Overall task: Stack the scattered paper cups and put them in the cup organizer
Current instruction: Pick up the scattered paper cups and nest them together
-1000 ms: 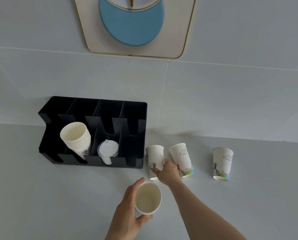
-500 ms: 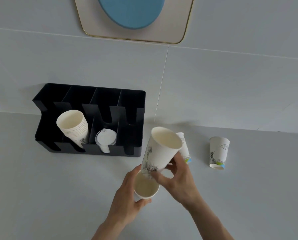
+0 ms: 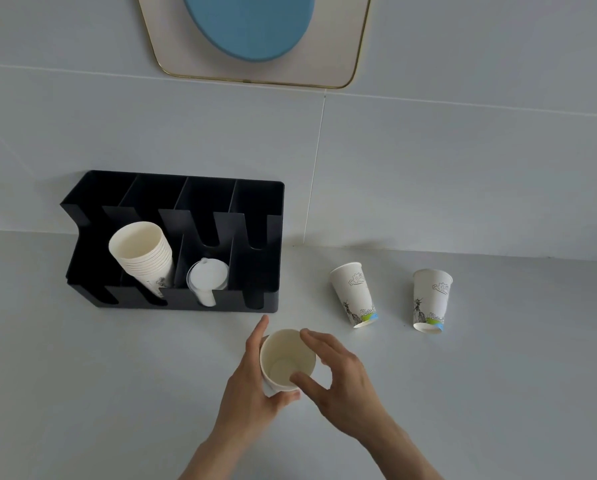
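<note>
Head view. The cup raised half a second ago now sits nested in the held paper cups (image 3: pixel 287 360). Left hand (image 3: pixel 252 382) grasps the stack; right hand (image 3: pixel 338 372), fingers spread, touches its rim without gripping. Two inverted cups (image 3: pixel 354 294) (image 3: pixel 430 299) remain scattered, well right of the black cup organizer (image 3: pixel 255 202).

Paper cups (image 3: pixel 354 294): matt, printed. Cup organizer (image 3: pixel 259 216): black plastic, slight sheen. Lids (image 3: pixel 207 280): translucent plastic. Counter (image 3: pixel 82 375): smooth, matt.
</note>
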Available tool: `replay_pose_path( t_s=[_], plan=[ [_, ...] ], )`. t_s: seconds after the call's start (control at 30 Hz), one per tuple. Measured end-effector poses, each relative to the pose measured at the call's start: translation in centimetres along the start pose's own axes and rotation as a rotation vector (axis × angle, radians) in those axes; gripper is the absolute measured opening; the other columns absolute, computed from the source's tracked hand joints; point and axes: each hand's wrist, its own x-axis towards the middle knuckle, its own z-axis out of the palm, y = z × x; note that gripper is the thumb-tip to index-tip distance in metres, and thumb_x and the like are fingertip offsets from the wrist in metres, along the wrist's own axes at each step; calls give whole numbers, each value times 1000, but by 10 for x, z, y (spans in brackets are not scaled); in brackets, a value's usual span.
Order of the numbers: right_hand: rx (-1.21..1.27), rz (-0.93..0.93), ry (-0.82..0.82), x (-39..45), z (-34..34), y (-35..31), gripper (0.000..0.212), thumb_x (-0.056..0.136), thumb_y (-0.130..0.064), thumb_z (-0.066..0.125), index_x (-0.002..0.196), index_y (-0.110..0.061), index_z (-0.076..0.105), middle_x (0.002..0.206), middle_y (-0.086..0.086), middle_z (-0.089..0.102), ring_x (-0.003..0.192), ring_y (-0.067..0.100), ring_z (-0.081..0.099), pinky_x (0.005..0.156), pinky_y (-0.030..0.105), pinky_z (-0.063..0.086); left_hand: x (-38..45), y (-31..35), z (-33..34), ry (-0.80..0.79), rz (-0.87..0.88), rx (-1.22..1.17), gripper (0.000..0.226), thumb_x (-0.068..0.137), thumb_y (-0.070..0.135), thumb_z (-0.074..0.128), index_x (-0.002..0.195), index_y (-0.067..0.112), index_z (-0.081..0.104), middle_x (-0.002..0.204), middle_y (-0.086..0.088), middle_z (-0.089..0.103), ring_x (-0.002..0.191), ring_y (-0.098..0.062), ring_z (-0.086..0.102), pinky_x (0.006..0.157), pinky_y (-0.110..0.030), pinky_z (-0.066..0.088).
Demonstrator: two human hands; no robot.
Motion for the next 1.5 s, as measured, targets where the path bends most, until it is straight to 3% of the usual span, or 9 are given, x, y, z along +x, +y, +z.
replay_pose_path(
  t_s=[0.17, 0.33, 0.43, 0.6, 0.77, 0.87, 1.0, 1.13, 1.5],
  plan=[
    [1, -1, -32, 4, -6, 5, 63, 83, -52, 75, 139, -26, 62, 133, -17, 65, 106, -7, 59, 92, 19, 53, 1, 0, 1, 1, 14, 21, 110, 61, 42, 93, 141, 60, 19, 137, 29, 46, 118, -5, 52, 90, -16, 47],
    [104, 268, 225, 44, -23, 36, 41, 83, -27, 85, 121, -19, 73, 108, -6, 77, 96, 11, 73, 86, 37, 60, 1, -3, 2, 15, 38, 0, 108, 61, 37, 93, 136, 66, 21, 137, 41, 41, 121, 12, 45, 94, -16, 42],
    [-117, 412, 290, 79, -36, 62, 51, 85, -26, 81, 131, -12, 65, 122, 7, 70, 109, 29, 68, 90, 43, 55, 0, -3, 3, 13, 15, -25, 106, 63, 35, 93, 141, 59, 24, 142, 39, 37, 124, 13, 42, 100, -21, 42],
    [-282, 645, 40, 114, -45, 93, 72, 91, -37, 72, 149, -8, 41, 146, 14, 51, 134, 34, 49, 101, 40, 43, 0, -3, 1, 2, 26, -20, 105, 63, 35, 92, 141, 58, 25, 145, 31, 39, 126, 9, 44, 99, -20, 43],
    [-202, 772, 33, 110, -29, 110, 52, 79, -40, 81, 110, -6, 58, 112, 15, 69, 106, 35, 63, 77, 37, 45, 1, -3, 0, -6, 42, 1, 106, 64, 38, 92, 138, 65, 20, 142, 34, 39, 125, 10, 43, 94, -11, 41],
    [128, 824, 77, 104, -28, 93, 42, 71, -31, 86, 99, -7, 66, 101, 11, 75, 86, 27, 65, 64, 32, 46, 1, -3, 0, -5, 39, 0, 105, 65, 38, 91, 137, 66, 20, 140, 38, 39, 124, 13, 42, 92, -7, 39],
    [489, 642, 68, 83, -44, 39, 48, 73, -24, 87, 115, -14, 66, 106, 3, 76, 97, 20, 73, 73, 28, 52, 4, -2, 1, -10, 17, -19, 106, 63, 38, 91, 140, 61, 22, 138, 34, 44, 123, 6, 46, 94, -14, 41],
    [685, 347, -11, 50, -57, -14, 55, 76, -12, 87, 124, -12, 60, 117, 9, 75, 111, 27, 71, 90, 43, 60, 5, -1, 1, -21, 8, 3, 108, 60, 42, 91, 141, 59, 22, 132, 37, 46, 118, 9, 49, 93, -17, 45],
    [180, 195, -154, 3, -16, -8, 117, 60, -63, 89, 156, -35, 28, 149, -21, 44, 137, 2, 45, 115, 36, 43, 7, 3, 2, -10, 41, 17, 101, 64, 41, 90, 130, 70, 19, 127, 45, 43, 117, 14, 49, 83, -3, 44]
  ],
)
